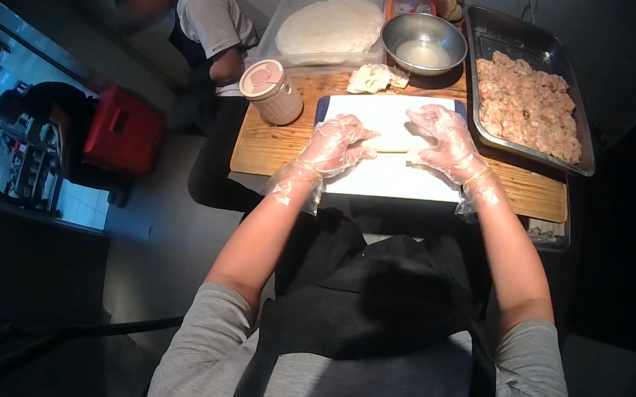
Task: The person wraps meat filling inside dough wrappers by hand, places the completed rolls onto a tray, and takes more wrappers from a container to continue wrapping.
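Note:
A white cutting board [397,180] with dark blue corners lies on a wooden board before me, brightly lit. On it is a pale, flat piece that looks like dough or wrapper [390,136], its outline washed out by glare. My left hand [336,146], in a clear plastic glove, rests at its left end, fingertips at its edge. At its right end is my right hand [444,141], gloved likewise, with fingers spread. Whether either hand grips the piece cannot be told. A pale crumpled piece [377,79] sits behind the cutting board.
Behind stand a plastic tub of white dough [334,28], a metal bowl of cloudy liquid [423,46] and a red scale [413,1]. A lidded canister [272,93] is left; a metal tray [519,147] of minced filling is right. A co-worker [208,22] is close at left.

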`<state>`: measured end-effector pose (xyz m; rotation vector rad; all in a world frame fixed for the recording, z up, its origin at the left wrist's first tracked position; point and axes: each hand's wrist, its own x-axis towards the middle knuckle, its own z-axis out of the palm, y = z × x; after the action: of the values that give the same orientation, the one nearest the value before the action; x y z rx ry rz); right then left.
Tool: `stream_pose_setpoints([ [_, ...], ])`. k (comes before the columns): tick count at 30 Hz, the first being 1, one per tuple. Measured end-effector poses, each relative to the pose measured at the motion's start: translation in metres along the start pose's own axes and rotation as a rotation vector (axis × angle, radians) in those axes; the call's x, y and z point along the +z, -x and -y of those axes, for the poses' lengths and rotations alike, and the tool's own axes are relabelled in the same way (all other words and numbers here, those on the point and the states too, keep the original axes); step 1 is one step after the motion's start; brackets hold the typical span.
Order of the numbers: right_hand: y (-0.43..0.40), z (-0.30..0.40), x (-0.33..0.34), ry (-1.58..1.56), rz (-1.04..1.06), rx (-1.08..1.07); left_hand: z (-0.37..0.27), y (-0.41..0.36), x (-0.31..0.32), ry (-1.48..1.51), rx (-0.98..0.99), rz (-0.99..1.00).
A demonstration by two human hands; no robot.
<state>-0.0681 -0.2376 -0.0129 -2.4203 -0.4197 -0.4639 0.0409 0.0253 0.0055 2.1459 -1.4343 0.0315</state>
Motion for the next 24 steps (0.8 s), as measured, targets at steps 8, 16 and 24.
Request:
stream_pose_setpoints([
  [8,0.002,0.017,0.008,0.367,0.087,-0.116,-0.002,0.001,0.003,-0.037,0.029,-0.049],
  [16,0.000,0.028,-0.006,0.295,-0.078,0.021,-0.025,-0.014,0.011,-0.209,0.180,-0.120],
  [24,0.008,-0.005,0.004,0.047,-0.177,-0.248,-0.019,-0.002,0.013,-0.178,0.182,-0.209],
])
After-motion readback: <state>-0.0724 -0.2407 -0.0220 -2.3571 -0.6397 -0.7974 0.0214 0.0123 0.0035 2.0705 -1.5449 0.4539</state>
